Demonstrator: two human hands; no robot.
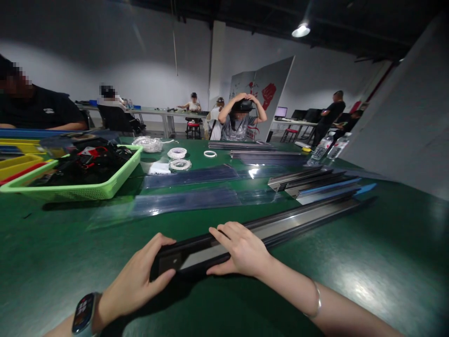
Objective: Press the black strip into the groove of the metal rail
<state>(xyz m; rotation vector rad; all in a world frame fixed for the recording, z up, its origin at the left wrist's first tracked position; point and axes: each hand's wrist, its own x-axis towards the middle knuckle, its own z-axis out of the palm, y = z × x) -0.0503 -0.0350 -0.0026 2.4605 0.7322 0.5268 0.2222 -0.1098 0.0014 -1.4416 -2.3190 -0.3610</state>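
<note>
A long dark channel profile (280, 228) with a silvery inner strip lies on the green table, slanting away to the right. My left hand (145, 267) is closed around its near left end, fingers on the far edge and thumb on the near edge. Further along, my right hand (236, 248) grips the profile across its width, with the thumb at the near edge and the fingertips on the far edge. Parts of the profile beneath both hands are hidden.
Clear plastic sleeves (189, 200) lie behind the profile. More metal profiles (308, 180) are at the right, near water bottles (321, 149). A green basket (105, 187) of dark parts stands left, with tape rolls (180, 164) beyond it. A person (240, 121) sits across the table.
</note>
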